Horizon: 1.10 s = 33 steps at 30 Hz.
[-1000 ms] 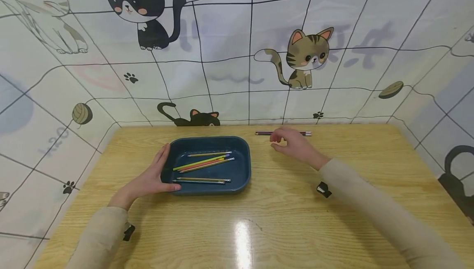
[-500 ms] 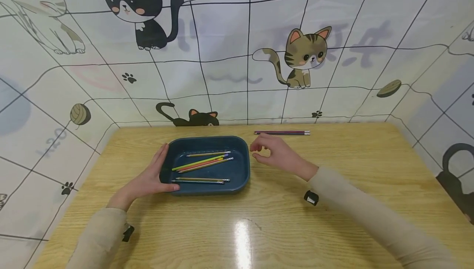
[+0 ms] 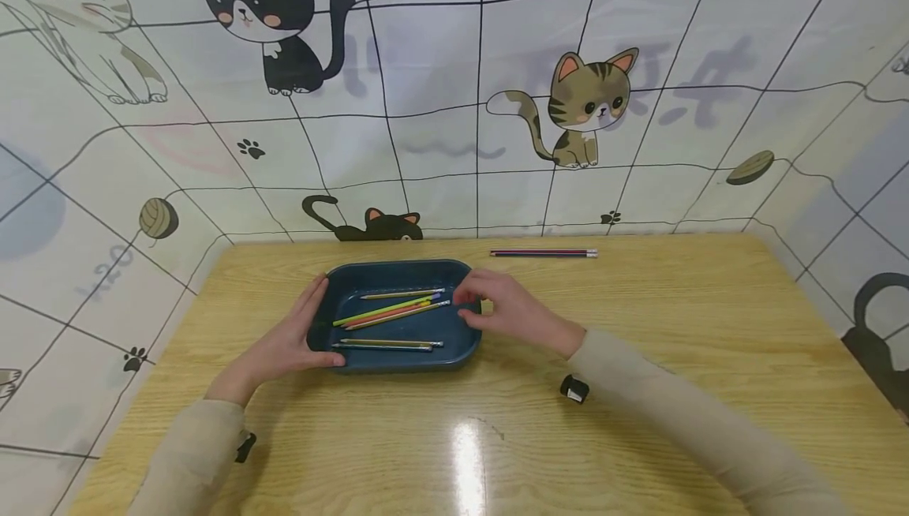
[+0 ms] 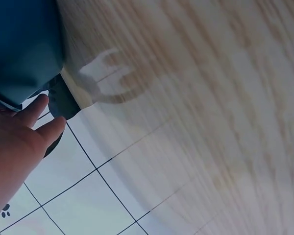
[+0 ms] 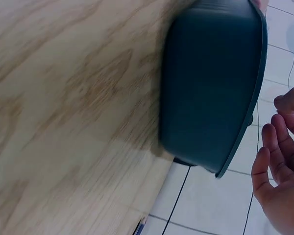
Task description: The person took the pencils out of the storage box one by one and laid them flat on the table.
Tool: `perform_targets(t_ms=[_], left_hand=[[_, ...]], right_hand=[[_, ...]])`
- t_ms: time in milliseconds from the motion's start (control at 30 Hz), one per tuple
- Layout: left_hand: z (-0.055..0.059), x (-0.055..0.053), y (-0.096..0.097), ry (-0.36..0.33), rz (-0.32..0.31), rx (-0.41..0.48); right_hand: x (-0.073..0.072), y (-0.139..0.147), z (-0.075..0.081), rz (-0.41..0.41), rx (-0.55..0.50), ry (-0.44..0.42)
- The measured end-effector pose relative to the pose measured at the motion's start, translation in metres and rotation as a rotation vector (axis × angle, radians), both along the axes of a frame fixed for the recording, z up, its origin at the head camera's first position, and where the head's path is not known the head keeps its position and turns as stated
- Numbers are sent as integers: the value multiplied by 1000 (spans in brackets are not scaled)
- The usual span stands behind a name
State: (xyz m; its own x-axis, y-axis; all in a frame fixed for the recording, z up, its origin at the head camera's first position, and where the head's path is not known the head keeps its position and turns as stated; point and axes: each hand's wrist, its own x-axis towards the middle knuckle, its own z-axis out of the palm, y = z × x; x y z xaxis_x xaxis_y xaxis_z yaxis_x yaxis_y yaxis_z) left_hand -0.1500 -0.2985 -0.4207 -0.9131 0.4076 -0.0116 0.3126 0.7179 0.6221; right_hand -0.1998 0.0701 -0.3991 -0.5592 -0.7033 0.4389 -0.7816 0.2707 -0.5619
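Observation:
A dark blue tray (image 3: 398, 360) lies on the wooden table with several pencils (image 3: 390, 311) in it, yellow-green, orange and gold among them. My left hand (image 3: 284, 342) grips the tray's left end, thumb at the near corner and fingers along the left wall. In the left wrist view, fingers of that hand (image 4: 19, 142) extend beside the tray wall. My right hand (image 3: 507, 307) overlaps the tray's right rim in the head view, fingers loosely bent, thumb apart, holding nothing visible. The right wrist view shows its bent fingers (image 5: 284, 161) above the tray's rim.
Two dark pencils with white ends (image 3: 543, 253) lie side by side at the table's back edge, right of the tray. A white cat-print sheet (image 3: 440, 145) rises behind and at both sides of the table (image 3: 639, 421).
My right hand has moved left and nearer, from over the two dark pencils to the tray's right rim. Those pencils stay put; my left hand stays on the tray.

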Motion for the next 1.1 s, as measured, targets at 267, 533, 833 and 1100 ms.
perform_targets(t_ms=[267, 533, 833, 1100], left_hand=[[1, 1, -1, -60, -30, 35], [1, -1, -1, -82, -26, 46], [5, 1, 1, -164, 40, 36], [3, 2, 1, -190, 47, 36]], right_hand=[[3, -15, -3, 49, 15, -45], [7, -28, -8, 59, 79, -84], [10, -44, -9, 86, 108, -98], [12, -57, -12, 98, 179, -141]])
